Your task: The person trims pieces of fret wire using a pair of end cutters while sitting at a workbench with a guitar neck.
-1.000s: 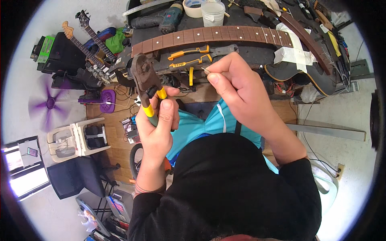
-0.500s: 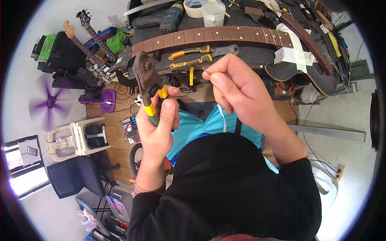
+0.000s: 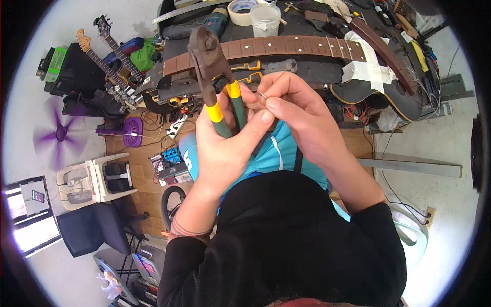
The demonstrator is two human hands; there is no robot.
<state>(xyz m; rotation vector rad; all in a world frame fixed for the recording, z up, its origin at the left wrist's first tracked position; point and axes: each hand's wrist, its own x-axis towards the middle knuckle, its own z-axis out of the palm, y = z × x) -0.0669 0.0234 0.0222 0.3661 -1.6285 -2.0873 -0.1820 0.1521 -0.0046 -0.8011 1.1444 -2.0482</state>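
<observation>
My left hand (image 3: 227, 153) is wrapped round the green, yellow-banded handles of a pair of heavy cutters (image 3: 208, 57), whose rusty brown head points up and away from me. Between the thumb and forefinger of my right hand (image 3: 309, 123) is a short, thin metal piece (image 3: 263, 95), perhaps wire. My left thumb and fingertips reach close to that piece, and whether they touch it I cannot tell. Beyond both hands, a guitar neck (image 3: 286, 45) with a brown, white-dotted fingerboard lies across the bench, joined to a dark guitar body (image 3: 360, 93) with white masking tape.
On the bench (image 3: 232, 48) are orange-and-black pliers (image 3: 253, 65), a tape roll (image 3: 239, 13), a clear plastic cup (image 3: 265, 21) and a power drill (image 3: 217, 21). Two guitars (image 3: 110, 64) lean at the left, near a purple fan (image 3: 60, 134) and a white chair (image 3: 94, 181).
My left hand has moved right with the cutters, bringing its fingers up to my right hand. The metal piece stays pinched in my right hand. The view has shifted slightly.
</observation>
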